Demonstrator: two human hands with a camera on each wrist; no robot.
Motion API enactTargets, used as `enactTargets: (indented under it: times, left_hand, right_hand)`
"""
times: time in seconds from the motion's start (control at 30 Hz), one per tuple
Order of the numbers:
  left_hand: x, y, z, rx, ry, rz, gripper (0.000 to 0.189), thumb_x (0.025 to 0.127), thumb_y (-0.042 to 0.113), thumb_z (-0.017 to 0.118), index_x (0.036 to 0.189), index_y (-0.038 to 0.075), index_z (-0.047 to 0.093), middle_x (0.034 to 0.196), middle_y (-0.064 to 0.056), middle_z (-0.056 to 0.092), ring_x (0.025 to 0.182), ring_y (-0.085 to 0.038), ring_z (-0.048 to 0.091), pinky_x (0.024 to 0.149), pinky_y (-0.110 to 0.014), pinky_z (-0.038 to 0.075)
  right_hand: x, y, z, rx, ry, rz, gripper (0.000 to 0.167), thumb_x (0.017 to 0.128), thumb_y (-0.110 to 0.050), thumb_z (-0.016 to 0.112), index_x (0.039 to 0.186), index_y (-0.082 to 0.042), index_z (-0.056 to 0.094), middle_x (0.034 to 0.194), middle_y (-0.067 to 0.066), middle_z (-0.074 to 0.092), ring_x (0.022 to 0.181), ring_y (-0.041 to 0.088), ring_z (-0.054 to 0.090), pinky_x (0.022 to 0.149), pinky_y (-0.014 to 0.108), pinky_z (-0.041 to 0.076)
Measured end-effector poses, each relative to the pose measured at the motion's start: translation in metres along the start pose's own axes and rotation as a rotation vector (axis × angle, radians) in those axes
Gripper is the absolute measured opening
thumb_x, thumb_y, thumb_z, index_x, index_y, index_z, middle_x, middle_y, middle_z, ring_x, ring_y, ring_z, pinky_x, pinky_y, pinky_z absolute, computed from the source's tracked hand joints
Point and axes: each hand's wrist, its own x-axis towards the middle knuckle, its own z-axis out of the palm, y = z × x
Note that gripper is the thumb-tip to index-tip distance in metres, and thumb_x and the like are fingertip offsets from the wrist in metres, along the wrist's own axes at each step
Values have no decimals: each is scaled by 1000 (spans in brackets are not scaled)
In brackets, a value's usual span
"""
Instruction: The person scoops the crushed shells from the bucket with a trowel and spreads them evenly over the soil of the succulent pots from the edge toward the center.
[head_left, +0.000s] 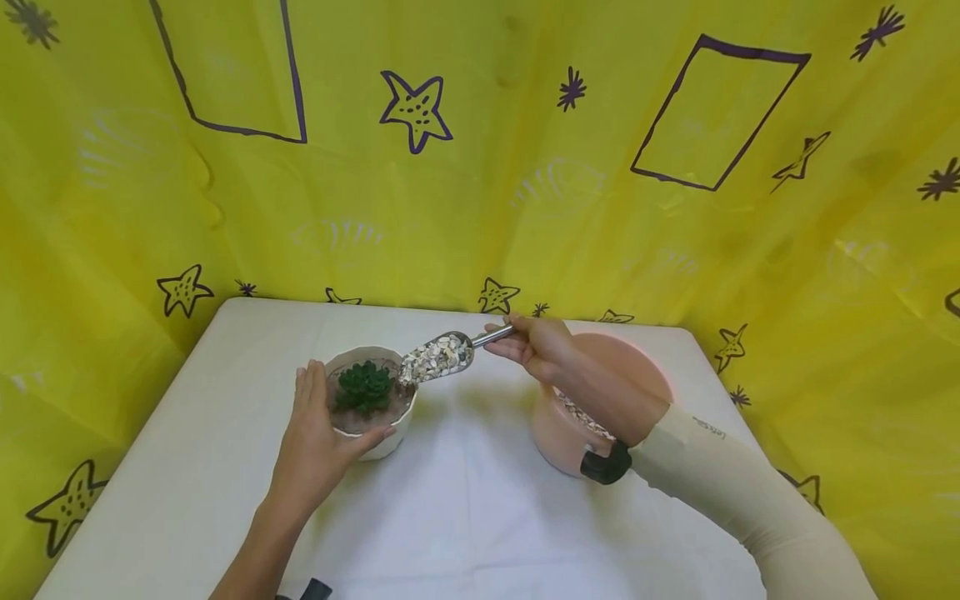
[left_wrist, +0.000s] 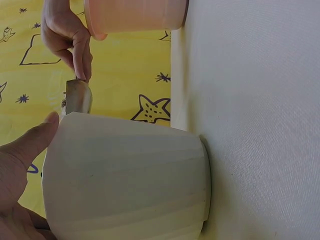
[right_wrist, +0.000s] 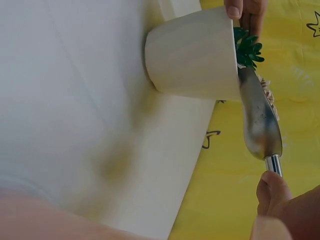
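Note:
My right hand (head_left: 536, 346) pinches the handle of a metal scoop (right_wrist: 260, 117) heaped with pale pebbles (head_left: 438, 357). The scoop's lip is at the right rim of a white faceted pot (head_left: 393, 442), tilted slightly down toward it. Inside the pot a green succulent (head_left: 365, 386) stands in greyish-brown soil (head_left: 386, 414). My left hand (head_left: 318, 433) holds the pot at its left and near side, thumb along the front rim and fingers round the far left. In the left wrist view the pot (left_wrist: 125, 175) stands on the table, its base on the cloth.
A pink tub (head_left: 551, 433) with more pebbles (head_left: 581, 414) in it stands under my right forearm. White cloth covers the table (head_left: 465, 517). A yellow curtain (head_left: 480, 208) with drawn stars hangs right behind the table's back edge.

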Motion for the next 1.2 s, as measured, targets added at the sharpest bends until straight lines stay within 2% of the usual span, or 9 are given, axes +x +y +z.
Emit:
enactTargets:
  times: [0.1,0.2,0.3,0.43,0.57,0.8,1.03,1.2]
  left_hand:
    - [1,0,-1,2,-4,-2,132,79,39,95,164,-8,5,170,-32,7,158,-46,2,117,-70,23]
    - [1,0,-2,2,-15,-13,132,80,39,94,165,-8,4,171,-31,6,158,-46,1,118,-69,23]
    - [0,1,-2,-3,-26,-23,133,80,39,94,165,-7,2,171,-30,4,158,-45,0,118,-69,22]
    - [0,1,-2,-13,-28,-20,132,80,38,94,165,-7,2,172,-30,3,158,-45,-1,118,-69,21]
    - [0,1,-2,-9,-26,-14,132,80,38,94,164,-8,3,171,-30,4,158,-45,0,118,-70,22]
    - [0,2,-3,-17,-31,-19,132,80,38,94,164,-9,4,171,-30,3,158,-45,-1,119,-69,21]
    - [0,1,-3,-25,-37,-13,130,81,39,93,164,-10,5,171,-30,4,158,-45,0,119,-69,21]
    - [1,0,-4,-30,-42,-8,129,81,38,93,163,-11,7,170,-32,5,158,-46,1,119,-70,21]
  right_hand:
    - [2,0,1,12,0,5,21,115,-8,39,116,5,55,104,25,74,109,37,71,86,42,61]
    - [3,0,3,11,0,17,20,115,-10,39,115,3,55,94,19,75,102,34,75,85,41,61]
    - [1,0,4,5,-21,15,21,115,-11,40,115,4,55,95,20,76,96,32,77,85,42,61]
    - [-1,0,4,-16,-50,-3,22,115,-11,41,113,4,56,104,25,76,105,36,72,86,41,61]
    - [-1,0,4,-29,-47,-16,21,115,-10,41,114,5,57,111,26,74,106,35,73,86,40,61]
    - [0,0,4,-30,-31,-23,20,114,-8,42,114,6,57,102,23,76,103,34,74,85,40,61]
    - [-2,-1,6,-13,-3,-42,19,114,-9,43,111,4,57,94,19,76,82,26,79,86,40,60]
    - [-2,-2,6,-2,11,-49,19,114,-10,45,109,3,57,93,18,76,80,25,79,85,40,61]
